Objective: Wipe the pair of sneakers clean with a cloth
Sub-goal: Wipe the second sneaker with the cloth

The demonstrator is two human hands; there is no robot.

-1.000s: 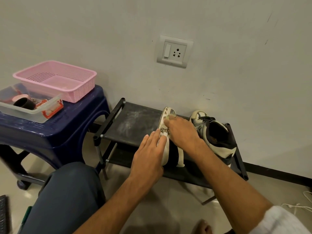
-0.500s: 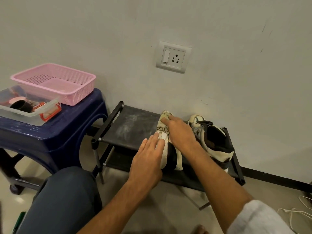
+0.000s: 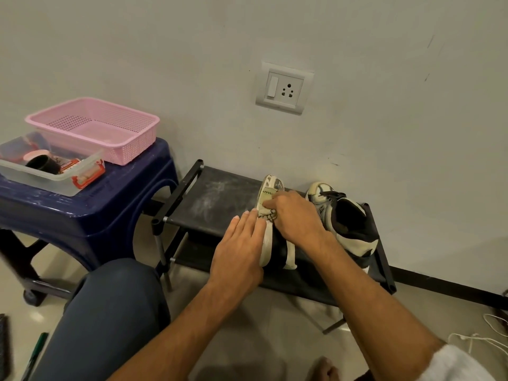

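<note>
On black rack (image 3: 220,199), right hand (image 3: 295,218) holds cloth (image 3: 266,213) (patterned) against sneaker (image 3: 266,244).

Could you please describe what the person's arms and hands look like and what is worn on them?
Both hands are bare: the left hand and right hand show no gloves, rings or watch. The left forearm is uncovered as far as the picture shows. The right arm has a white sleeve near the elbow, at the lower right edge.

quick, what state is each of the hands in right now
Left hand: open, straight fingers flat against the sneaker.
Right hand: closed on the cloth, held against that sneaker.
</note>
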